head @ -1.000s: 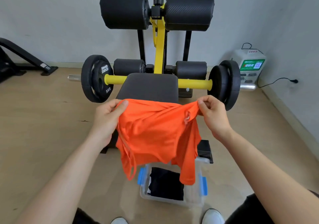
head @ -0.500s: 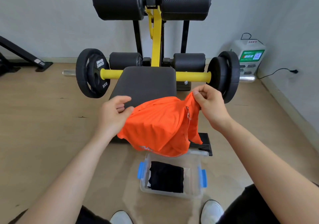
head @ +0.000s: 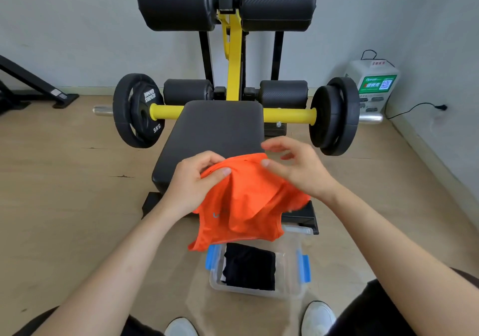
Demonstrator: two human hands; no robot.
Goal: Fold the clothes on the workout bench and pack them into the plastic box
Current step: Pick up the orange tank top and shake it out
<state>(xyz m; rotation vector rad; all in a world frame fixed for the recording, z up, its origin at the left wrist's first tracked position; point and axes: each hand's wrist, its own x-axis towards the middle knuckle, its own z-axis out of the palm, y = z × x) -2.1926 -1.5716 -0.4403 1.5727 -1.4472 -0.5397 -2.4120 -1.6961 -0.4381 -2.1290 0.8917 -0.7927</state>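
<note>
A black workout bench [head: 220,128] fills the floor before us. A yellow barbell [head: 166,111] with black plates lies across its far end, and a white charging unit [head: 373,84] stands by the right wall. An orange shirt [head: 246,201] lies bunched on the bench's near end, spilling over the edge toward us. Its hem hides the far rim of the clear plastic box [head: 291,255] on the floor below, where a folded black garment [head: 248,265] lies. Our left hand [head: 194,180] grips the shirt's top edge; our right hand [head: 298,170] hangs just over it, fingers loose and apart.
</note>
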